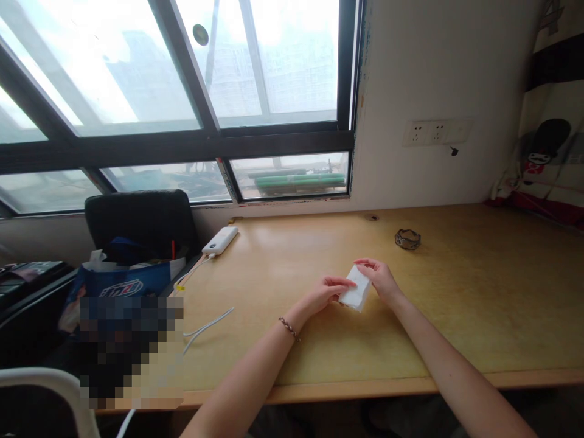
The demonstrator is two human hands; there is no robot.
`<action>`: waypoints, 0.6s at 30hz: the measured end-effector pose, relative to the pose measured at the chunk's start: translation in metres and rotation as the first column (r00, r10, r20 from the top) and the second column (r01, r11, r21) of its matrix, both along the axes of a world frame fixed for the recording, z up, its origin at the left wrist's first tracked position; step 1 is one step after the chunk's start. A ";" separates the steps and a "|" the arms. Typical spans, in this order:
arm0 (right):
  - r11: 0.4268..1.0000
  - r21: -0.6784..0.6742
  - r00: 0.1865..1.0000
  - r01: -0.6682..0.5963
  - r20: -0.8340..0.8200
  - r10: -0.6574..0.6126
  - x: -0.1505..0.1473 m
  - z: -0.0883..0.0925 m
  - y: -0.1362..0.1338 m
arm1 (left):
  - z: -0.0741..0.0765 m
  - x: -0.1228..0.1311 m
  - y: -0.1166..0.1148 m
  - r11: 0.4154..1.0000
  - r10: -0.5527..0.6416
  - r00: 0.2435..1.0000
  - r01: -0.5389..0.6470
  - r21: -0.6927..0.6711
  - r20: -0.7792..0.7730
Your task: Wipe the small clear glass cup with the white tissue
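Paper bundle (355,293) is held by left hand (323,294) and right hand (381,280).

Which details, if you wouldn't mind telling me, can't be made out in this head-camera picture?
All in the head view:
- Underside of the folded white item: turned away, with parts covered by the left hand and right hand.
- Lower part of the blue bag: covered by pixelation.
- White curved bar: cut off by the left and bottom edges.
- Scene beyond the upper window: washed out by glare.
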State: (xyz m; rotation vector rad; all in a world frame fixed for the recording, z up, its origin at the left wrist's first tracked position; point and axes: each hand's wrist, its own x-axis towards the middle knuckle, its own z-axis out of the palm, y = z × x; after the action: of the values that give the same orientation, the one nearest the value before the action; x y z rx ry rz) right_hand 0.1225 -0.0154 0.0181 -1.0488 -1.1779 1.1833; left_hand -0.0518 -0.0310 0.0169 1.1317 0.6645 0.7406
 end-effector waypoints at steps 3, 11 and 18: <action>0.998 -0.047 0.994 0.047 -0.093 -0.051 0.001 0.001 0.001 | -0.005 0.001 0.003 0.999 0.030 0.999 -0.029 0.041 -0.020; 0.952 -0.115 0.918 -0.282 -0.320 0.234 -0.001 0.018 -0.007 | -0.002 0.000 0.009 0.957 0.278 0.960 -0.281 0.078 0.039; 0.872 -0.148 0.862 -0.467 -0.294 0.412 -0.010 0.012 -0.014 | -0.001 0.000 0.006 0.950 0.268 0.963 -0.261 0.168 -0.021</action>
State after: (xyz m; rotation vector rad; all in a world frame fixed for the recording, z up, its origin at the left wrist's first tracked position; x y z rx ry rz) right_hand 0.1122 -0.0294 0.0301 -0.7646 -1.1350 1.7873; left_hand -0.0520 -0.0254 0.0163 1.2252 0.8139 1.0175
